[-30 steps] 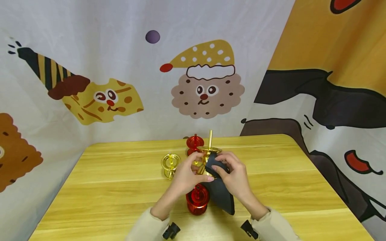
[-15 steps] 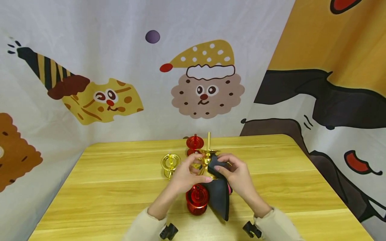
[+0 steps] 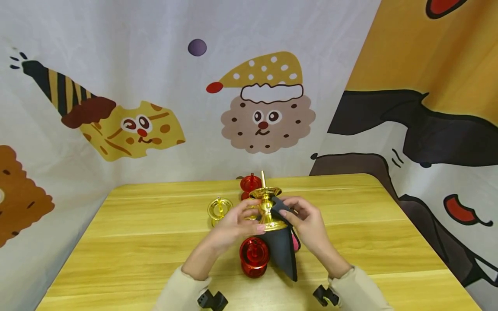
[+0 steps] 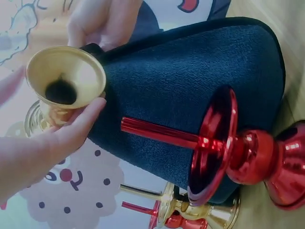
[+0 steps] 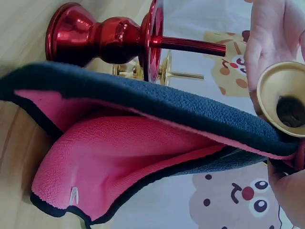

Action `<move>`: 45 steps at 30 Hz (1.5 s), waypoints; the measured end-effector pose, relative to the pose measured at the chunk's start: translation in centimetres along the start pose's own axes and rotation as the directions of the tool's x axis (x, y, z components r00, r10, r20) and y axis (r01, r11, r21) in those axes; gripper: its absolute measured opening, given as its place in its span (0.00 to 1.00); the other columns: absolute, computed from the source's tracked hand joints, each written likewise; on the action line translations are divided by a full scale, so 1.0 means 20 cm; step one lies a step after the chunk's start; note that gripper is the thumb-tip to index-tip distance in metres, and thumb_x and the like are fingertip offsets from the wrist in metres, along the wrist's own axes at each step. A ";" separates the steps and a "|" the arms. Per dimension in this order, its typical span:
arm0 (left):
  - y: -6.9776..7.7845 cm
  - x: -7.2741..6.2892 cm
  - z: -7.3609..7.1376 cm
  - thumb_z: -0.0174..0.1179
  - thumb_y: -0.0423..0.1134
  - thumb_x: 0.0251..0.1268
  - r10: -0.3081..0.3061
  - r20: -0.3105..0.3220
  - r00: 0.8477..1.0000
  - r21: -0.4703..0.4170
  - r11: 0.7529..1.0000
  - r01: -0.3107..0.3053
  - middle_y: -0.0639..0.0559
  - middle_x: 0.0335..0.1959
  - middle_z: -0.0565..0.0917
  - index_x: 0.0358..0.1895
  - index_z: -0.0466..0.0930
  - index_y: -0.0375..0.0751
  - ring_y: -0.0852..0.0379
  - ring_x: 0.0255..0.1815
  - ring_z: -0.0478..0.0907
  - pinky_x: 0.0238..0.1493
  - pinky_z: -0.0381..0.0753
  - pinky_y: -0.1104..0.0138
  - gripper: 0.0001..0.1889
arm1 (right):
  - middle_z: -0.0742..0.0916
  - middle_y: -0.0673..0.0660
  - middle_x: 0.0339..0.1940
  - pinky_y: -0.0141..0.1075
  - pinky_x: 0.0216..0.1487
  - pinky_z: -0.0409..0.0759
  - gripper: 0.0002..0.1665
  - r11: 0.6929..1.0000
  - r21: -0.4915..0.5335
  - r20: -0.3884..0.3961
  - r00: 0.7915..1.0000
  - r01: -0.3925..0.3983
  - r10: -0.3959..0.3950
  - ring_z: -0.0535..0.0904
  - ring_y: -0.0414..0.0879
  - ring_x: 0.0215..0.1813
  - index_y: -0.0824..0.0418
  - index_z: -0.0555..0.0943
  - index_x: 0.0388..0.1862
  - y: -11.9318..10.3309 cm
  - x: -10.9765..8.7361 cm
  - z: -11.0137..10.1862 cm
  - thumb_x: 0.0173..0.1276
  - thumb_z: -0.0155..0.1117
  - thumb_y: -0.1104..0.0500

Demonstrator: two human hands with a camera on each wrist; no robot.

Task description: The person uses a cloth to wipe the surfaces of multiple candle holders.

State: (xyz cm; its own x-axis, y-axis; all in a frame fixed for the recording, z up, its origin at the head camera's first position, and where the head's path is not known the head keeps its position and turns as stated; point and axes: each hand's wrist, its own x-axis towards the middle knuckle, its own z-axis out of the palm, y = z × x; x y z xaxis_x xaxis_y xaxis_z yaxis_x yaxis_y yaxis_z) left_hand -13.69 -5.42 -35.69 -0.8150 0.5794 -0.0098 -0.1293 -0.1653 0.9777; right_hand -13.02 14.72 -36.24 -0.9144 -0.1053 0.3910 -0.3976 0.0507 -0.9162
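Note:
My left hand [image 3: 232, 225] grips a shiny gold candlestick [image 3: 266, 210] between thumb and fingers, its spike pointing up. In the left wrist view the candlestick's hollow base [image 4: 66, 76] faces the camera. My right hand [image 3: 309, 219] pinches a dark grey cloth [image 3: 281, 250] against the stem. From there the cloth hangs down toward the table, and in the right wrist view its pink underside [image 5: 109, 157] shows. Just left of the hanging cloth stands a red candlestick [image 3: 254, 258]. The right fingertips are partly hidden by the cloth.
Another gold candlestick [image 3: 220, 210] stands to the left of my left hand. Behind the hands is a second red candlestick [image 3: 250, 184]. All stand on a wooden table [image 3: 148, 242], with a printed curtain [image 3: 163, 86] along its back edge.
The gold candlestick has shifted slightly left and turned in my left hand. That hand has moved left and its wrist lowered. The hanging cloth has swung, showing some pink.

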 end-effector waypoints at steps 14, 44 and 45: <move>-0.03 0.02 0.00 0.64 0.32 0.55 0.029 -0.082 0.996 0.054 0.998 -0.025 0.36 0.55 0.69 0.65 0.57 0.31 0.48 0.52 0.70 0.50 0.75 0.62 0.35 | 0.81 0.64 0.43 0.28 0.39 0.79 0.10 0.962 -0.207 0.017 0.984 0.176 -0.176 0.79 0.44 0.43 0.70 0.76 0.34 -0.02 -0.01 0.04 0.53 0.63 0.78; -0.01 0.01 -0.01 0.68 0.31 0.49 0.059 -0.078 0.995 0.281 0.959 -0.035 0.40 0.59 0.69 0.71 0.45 0.38 0.44 0.59 0.65 0.58 0.69 0.55 0.48 | 0.81 0.65 0.43 0.29 0.38 0.79 0.09 0.986 -0.164 0.072 0.997 0.043 -0.031 0.79 0.43 0.43 0.70 0.78 0.34 0.01 -0.03 -0.04 0.54 0.63 0.76; 0.00 0.01 -0.01 0.67 0.34 0.51 0.065 -0.095 0.993 0.302 0.953 -0.033 0.42 0.58 0.70 0.71 0.48 0.37 0.44 0.58 0.66 0.57 0.70 0.55 0.46 | 0.80 0.65 0.43 0.29 0.37 0.79 0.09 0.985 -0.164 0.073 0.997 0.044 -0.032 0.79 0.43 0.42 0.70 0.77 0.34 0.01 -0.03 -0.04 0.54 0.63 0.76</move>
State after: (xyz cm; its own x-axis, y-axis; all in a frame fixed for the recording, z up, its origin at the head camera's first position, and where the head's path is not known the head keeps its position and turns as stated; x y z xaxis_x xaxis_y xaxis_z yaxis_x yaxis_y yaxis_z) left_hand -13.99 -5.34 -35.72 -0.8718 0.4888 0.0336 0.0742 0.0640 0.9952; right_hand -12.57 15.51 -36.55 -0.8930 -0.1786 0.4130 -0.4446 0.2081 -0.8712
